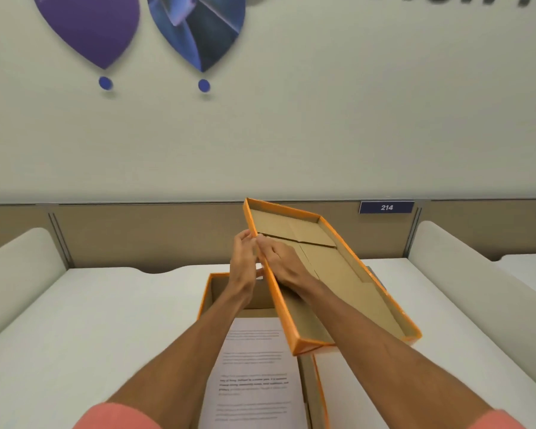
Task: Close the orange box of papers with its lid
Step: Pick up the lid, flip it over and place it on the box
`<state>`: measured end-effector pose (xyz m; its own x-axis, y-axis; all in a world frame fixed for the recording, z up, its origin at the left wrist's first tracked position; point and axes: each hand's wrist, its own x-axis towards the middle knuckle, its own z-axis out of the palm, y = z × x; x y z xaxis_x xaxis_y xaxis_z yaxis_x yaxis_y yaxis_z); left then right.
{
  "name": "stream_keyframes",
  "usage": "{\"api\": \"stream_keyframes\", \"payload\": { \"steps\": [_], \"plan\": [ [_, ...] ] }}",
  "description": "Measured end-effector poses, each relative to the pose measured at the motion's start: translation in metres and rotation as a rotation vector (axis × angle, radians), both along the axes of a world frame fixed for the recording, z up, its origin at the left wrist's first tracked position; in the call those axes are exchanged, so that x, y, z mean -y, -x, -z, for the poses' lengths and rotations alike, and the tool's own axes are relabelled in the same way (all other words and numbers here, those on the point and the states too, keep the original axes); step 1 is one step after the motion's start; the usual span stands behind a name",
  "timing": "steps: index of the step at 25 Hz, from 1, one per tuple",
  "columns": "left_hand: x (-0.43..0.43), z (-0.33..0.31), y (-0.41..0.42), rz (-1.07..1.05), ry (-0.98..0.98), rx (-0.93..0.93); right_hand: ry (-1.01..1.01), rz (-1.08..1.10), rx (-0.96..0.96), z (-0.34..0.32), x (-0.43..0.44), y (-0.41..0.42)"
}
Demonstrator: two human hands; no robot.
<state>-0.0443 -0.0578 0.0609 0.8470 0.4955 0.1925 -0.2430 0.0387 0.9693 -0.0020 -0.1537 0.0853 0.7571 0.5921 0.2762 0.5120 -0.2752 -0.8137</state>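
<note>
Pink sleeves point(118, 418) sit at the bottom edge, my bare forearms running up from them. Below them the orange box point(206, 300) stands open on the white table point(75, 335), printed papers point(254, 376) lying inside. I have the lid point(338, 274) held up above the box's far right part, tilted, brown inside facing me. My left hand point(243, 264) and right hand point(280, 261) both grip its left long edge near the far corner, fingers closed on the rim, hands touching. Behind: tan partition, a "214" plate point(386, 207), purple and blue wall shapes.
</note>
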Motion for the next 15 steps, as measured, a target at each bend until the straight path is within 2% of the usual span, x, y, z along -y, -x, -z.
{"api": "stream_keyframes", "payload": {
  "steps": [4,6,9,11,15],
  "plan": [
    [-0.010,-0.017,0.016,0.052,0.156,0.063,0.132,-0.036,0.119,-0.027,-0.004,0.008],
    [-0.009,-0.029,0.019,0.107,0.220,0.106,0.119,0.012,0.139,-0.043,0.000,0.008],
    [-0.005,-0.045,0.019,0.169,0.177,0.098,-0.053,0.069,0.072,-0.076,0.004,0.011],
    [-0.007,-0.048,0.018,0.154,0.089,0.022,-0.195,0.104,0.019,-0.106,0.005,0.012],
    [-0.026,-0.042,0.012,0.099,-0.126,-0.147,-0.494,0.033,-0.148,-0.154,0.011,0.019]
  ]
}}
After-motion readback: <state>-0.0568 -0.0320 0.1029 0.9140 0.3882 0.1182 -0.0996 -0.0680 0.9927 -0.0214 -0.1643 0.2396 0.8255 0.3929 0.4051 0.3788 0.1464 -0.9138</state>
